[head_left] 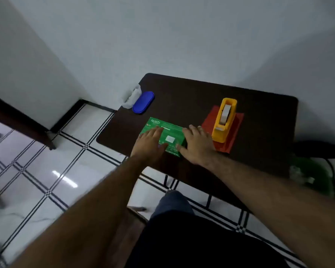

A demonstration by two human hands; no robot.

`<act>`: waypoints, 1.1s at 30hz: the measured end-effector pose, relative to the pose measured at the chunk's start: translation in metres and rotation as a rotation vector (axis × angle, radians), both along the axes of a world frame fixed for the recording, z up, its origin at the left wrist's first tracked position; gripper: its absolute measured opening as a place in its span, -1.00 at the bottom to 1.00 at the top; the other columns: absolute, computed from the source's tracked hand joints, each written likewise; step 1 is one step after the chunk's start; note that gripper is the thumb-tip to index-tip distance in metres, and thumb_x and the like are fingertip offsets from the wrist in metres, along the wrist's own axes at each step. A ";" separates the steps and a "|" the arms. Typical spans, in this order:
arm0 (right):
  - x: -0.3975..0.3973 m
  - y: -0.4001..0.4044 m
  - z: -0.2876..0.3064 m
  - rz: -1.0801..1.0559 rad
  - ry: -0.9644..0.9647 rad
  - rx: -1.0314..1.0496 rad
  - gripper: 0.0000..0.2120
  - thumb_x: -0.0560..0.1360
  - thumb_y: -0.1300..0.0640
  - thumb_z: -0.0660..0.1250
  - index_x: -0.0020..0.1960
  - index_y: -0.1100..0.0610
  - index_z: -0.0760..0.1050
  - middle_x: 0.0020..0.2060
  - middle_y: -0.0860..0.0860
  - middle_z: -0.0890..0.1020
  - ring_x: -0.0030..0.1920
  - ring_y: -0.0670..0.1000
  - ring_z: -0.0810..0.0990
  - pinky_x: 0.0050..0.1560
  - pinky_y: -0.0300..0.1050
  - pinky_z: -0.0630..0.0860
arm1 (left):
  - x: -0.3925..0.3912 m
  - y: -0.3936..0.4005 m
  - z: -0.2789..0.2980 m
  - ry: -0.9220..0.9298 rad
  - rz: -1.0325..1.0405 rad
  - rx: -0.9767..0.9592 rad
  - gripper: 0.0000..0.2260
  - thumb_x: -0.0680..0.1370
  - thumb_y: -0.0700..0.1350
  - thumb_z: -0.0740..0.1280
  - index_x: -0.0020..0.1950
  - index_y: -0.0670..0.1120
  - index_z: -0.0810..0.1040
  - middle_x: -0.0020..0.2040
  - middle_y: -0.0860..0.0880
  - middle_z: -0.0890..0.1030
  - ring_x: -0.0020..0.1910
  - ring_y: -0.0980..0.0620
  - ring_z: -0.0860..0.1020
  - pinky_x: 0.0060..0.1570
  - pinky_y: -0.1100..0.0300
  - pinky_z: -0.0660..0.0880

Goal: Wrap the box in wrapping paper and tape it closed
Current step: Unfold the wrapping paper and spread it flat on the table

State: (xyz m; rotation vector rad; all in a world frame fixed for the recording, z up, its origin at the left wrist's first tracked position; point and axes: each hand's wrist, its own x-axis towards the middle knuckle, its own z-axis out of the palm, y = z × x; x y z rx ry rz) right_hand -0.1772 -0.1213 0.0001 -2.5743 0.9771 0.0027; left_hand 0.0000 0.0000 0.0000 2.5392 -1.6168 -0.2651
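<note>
A green box [168,132] lies flat on the dark table [259,144], near its front edge. My left hand [149,144] rests on the box's left part with fingers laid out straight. My right hand [197,143] lies on the box's right end, fingers spread, thumb on the top face. Right of the box, a sheet of red wrapping paper [234,130] lies flat. A yellow tape dispenser [225,119] with a white roll stands on that paper.
A blue oval lid [143,102] and a clear container [132,97] sit at the table's far left corner, against the white wall. A dark chair [317,149] and a green blurred object [309,175] stand to the right. Tiled floor lies to the left.
</note>
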 end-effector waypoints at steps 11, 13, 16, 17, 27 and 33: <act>0.104 -0.004 -0.090 -0.162 0.069 -0.029 0.02 0.45 -0.62 0.09 0.71 -0.03 0.07 0.71 0.09 0.04 0.70 0.20 -0.04 0.63 0.32 0.07 | 0.139 -0.047 -0.090 -0.042 -0.328 -0.014 -0.31 0.66 0.38 0.06 0.69 0.01 0.23 0.70 -0.04 0.22 0.70 -0.07 0.09 0.66 -0.20 -0.02; 0.109 -0.004 -0.098 -0.203 0.032 -0.074 0.01 0.46 -0.63 0.07 0.71 -0.04 0.08 0.71 0.07 0.06 0.70 0.18 -0.03 0.64 0.30 0.07 | 0.153 -0.050 -0.097 -0.009 -0.351 -0.048 -0.32 0.67 0.36 0.08 0.69 0.00 0.25 0.69 -0.04 0.25 0.69 -0.05 0.12 0.65 -0.19 0.03; 0.110 -0.012 -0.105 -0.210 0.002 -0.124 0.02 0.46 -0.64 0.08 0.71 -0.04 0.09 0.71 0.07 0.06 0.71 0.15 -0.06 0.65 0.27 0.03 | 0.173 -0.053 -0.106 0.025 -0.413 -0.066 -0.32 0.68 0.34 0.09 0.71 0.02 0.19 0.71 -0.01 0.19 0.70 0.00 0.08 0.64 -0.19 0.06; 0.109 -0.016 -0.105 -0.201 -0.003 -0.125 0.03 0.45 -0.64 0.10 0.71 -0.03 0.11 0.71 0.07 0.06 0.71 0.14 -0.08 0.66 0.26 0.01 | 0.178 -0.054 -0.107 0.022 -0.438 -0.080 -0.31 0.67 0.34 0.10 0.72 0.02 0.16 0.72 0.00 0.17 0.70 0.01 0.07 0.64 -0.20 0.06; 0.157 -0.015 -0.109 -0.415 -0.071 -0.287 -0.26 0.49 -0.17 0.12 0.56 0.22 0.40 0.57 0.22 0.40 0.63 0.19 0.27 0.66 0.23 0.05 | 0.182 -0.063 -0.147 0.065 -0.495 -0.398 -0.30 0.65 0.28 0.26 0.65 -0.14 0.33 0.65 -0.15 0.32 0.68 -0.13 0.19 0.60 -0.23 0.18; 0.158 -0.011 -0.136 -0.422 -0.164 -0.469 -0.31 0.62 -0.28 0.16 0.48 0.23 0.52 0.46 0.17 0.55 0.53 0.13 0.46 0.54 0.14 0.37 | 0.184 -0.063 -0.154 0.007 -0.526 -0.497 -0.27 0.63 0.36 0.23 0.60 -0.16 0.43 0.57 -0.16 0.44 0.61 -0.16 0.32 0.51 -0.21 0.33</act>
